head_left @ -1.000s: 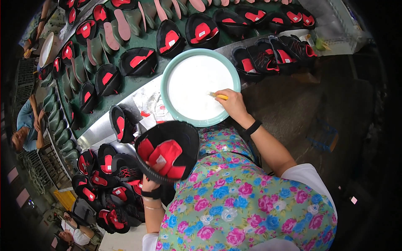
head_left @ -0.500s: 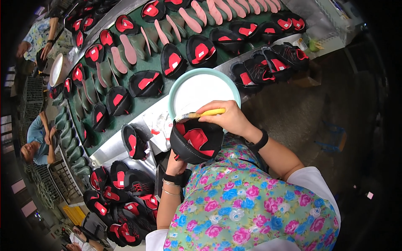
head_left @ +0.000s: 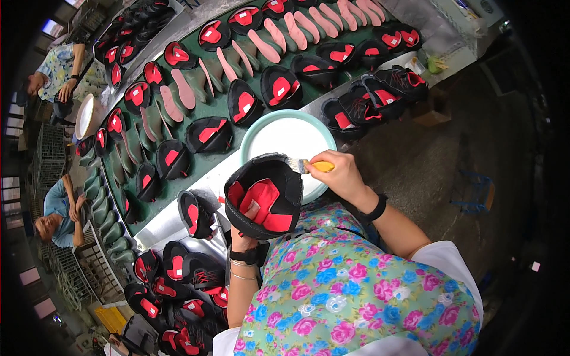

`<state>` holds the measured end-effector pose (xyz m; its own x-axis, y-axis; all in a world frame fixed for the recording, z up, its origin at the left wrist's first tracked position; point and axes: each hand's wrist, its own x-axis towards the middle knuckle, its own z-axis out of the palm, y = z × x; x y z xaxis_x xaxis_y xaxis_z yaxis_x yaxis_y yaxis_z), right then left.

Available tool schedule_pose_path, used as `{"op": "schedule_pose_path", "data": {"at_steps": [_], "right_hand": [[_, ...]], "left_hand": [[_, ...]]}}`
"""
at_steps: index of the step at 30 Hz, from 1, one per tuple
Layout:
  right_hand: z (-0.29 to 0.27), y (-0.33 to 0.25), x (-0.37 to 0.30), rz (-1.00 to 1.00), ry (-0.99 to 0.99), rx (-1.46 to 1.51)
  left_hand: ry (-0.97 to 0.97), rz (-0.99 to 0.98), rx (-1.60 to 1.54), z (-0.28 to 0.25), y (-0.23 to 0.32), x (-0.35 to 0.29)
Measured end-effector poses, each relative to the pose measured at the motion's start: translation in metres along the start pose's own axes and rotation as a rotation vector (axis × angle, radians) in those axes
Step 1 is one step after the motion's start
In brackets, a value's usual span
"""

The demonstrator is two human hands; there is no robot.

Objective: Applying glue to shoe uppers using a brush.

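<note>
My left hand (head_left: 242, 238) grips a black shoe upper (head_left: 288, 199) with a red lining, its open underside facing up. The thumb shows inside the lining; the other fingers are mostly hidden beneath. A paintbrush (head_left: 322, 167) with a yellow handle is pinched in my right hand (head_left: 346, 178). Its pale bristles touch the upper's edge at the far right side. Just beyond and partly behind the upper stands a round basin (head_left: 329, 139) with a pale green rim, holding a white substance. A single black and red upper (head_left: 202, 222) lies on the metal edge left of my left hand.
On the green tabletop (head_left: 228, 142) stand rows of uppers, pink insoles (head_left: 264, 47) and green foot forms. More uppers (head_left: 193, 270) are heaped at the lower left. Laced shoes (head_left: 383, 95) line the right edge. Two people sit at the left; a blue-framed stool (head_left: 472, 193) stands right.
The upper has turned and shifted slightly left in my left hand. My right hand has moved right and slightly nearer, taking the brush from the upper's far left edge to its far right edge.
</note>
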<state>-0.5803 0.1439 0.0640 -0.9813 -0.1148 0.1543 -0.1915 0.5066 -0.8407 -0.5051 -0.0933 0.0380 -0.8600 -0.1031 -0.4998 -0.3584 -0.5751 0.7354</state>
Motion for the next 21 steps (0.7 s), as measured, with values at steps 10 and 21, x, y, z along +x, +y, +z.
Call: {"op": "schedule_pose_path", "data": {"at_steps": [10, 21], "right_hand": [[0.010, -0.019, -0.015, -0.220, -0.009, -0.068], [-0.038, -0.051, -0.006, 0.364, -0.220, 0.598]], "left_hand": [[-0.115, 0.342, 0.227, -0.031, -0.020, 0.002], [0.048, 0.225, 0.097, -0.074, -0.028, 0.007]]}}
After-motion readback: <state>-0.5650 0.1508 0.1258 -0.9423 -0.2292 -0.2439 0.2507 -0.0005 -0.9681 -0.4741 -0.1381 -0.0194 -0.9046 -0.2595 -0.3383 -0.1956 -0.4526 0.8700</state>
